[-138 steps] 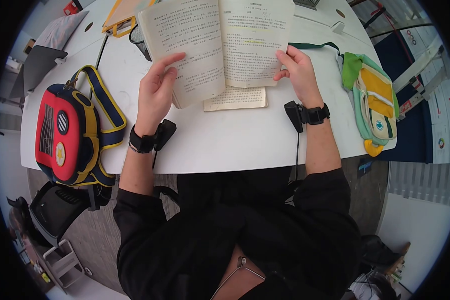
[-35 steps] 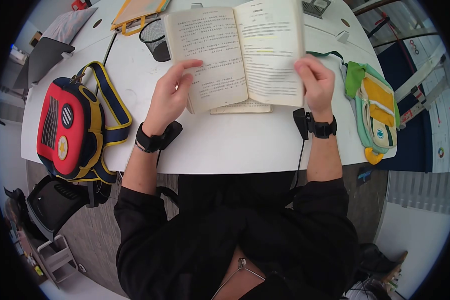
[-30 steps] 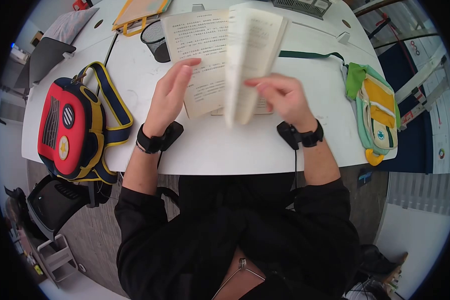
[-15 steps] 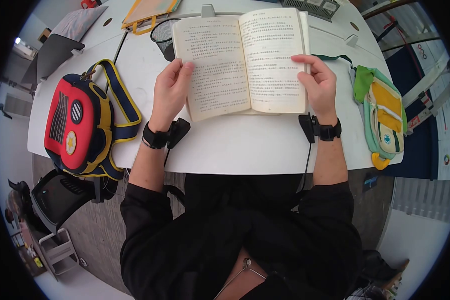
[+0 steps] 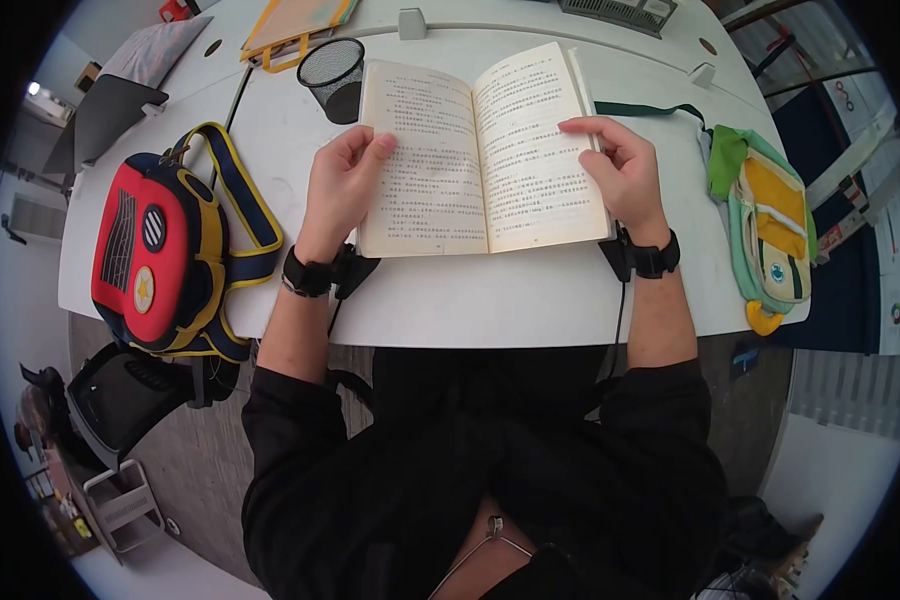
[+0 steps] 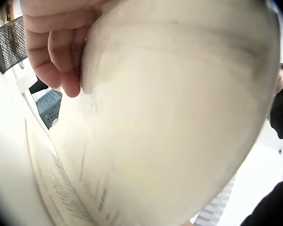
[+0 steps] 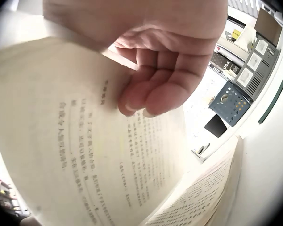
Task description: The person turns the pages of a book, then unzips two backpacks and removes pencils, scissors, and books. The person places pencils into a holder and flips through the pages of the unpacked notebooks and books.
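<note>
An open paperback book (image 5: 430, 170) with printed pages is held up in front of the person, tilted toward the head camera. At its left edge the left hand (image 5: 345, 185) grips it, thumb on the page and fingers behind. The right hand (image 5: 625, 175) pinches the right edge, its index finger lying over the page. Curled fingertips (image 7: 165, 99) press the back of the pages in the right wrist view. Below the held book, a second open book (image 6: 61, 188) lies on the white table (image 5: 450, 310); in the head view it is hidden.
A red car-shaped backpack (image 5: 140, 250) stands at the table's left edge. On the right lies a green and yellow bag (image 5: 770, 215) with a dark green strap (image 5: 650, 108). Behind the book are a black mesh pen cup (image 5: 332, 70) and a grey basket (image 5: 620, 14).
About one second ago the right hand swept leaves over to the left; it is back at the right edge. Different pages show, and the book has come nearer the table's front edge.
</note>
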A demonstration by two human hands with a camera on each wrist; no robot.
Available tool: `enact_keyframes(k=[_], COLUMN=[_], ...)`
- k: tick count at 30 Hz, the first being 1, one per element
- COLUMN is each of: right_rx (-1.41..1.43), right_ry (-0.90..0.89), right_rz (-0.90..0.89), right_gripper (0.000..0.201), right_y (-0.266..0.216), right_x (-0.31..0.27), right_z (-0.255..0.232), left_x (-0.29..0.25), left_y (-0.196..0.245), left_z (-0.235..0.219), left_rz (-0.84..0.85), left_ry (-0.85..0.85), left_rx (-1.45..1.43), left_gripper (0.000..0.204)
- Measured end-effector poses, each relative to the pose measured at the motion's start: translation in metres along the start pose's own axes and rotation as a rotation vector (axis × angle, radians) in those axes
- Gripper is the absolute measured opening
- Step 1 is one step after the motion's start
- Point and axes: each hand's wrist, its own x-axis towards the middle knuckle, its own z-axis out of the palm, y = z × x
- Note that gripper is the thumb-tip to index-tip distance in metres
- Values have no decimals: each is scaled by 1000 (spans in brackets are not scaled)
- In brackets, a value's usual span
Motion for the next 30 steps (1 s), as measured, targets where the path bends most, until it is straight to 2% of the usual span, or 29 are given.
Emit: enact_keyframes(k=[4,5,6,9,14,16,18,20,22,25,30], right_rx=[-33,42,118,84,101,80,69,54,39,40,118], right_ry=[-28,-29,-30,-75,-96,-108,-141,-116,-92,-121,-133], right_rz=[48,76,103,175,249,267,335,312,287,307,303], right_gripper=[33,35,37,42,45,47,52,56,59,67,73], right_y=[-4,-6,-7,-6,-8,-7,-7,0,2,-4,-6], right_x=[2,3,3,5,6,6,7,7,7,6,6], right_z=[0,4,5,0,0,-3,-5,-2,-1,-4,-9], left_x=[2,2,2,0,0,7,7,7,4,3,4], left_y=[-2,-2,-3,7,8,-7,-8,-5,4,-3,-1], left_z=[-3,-2,-1,3,-1,-8,-8,-8,-8,-6,-8], left_rz=[-36,-37,-13,-1,-32,-10,-55,-100,-202,-132,-147], left_ry=[-21,-22,-8,15,-19,-111,-105,-101,-186,-110,-105], left_rx=[1,1,-59,-128,-124,37,16,-5,230,317,484], left_gripper=[27,27,24,21,32,42,43,43,48,60,67])
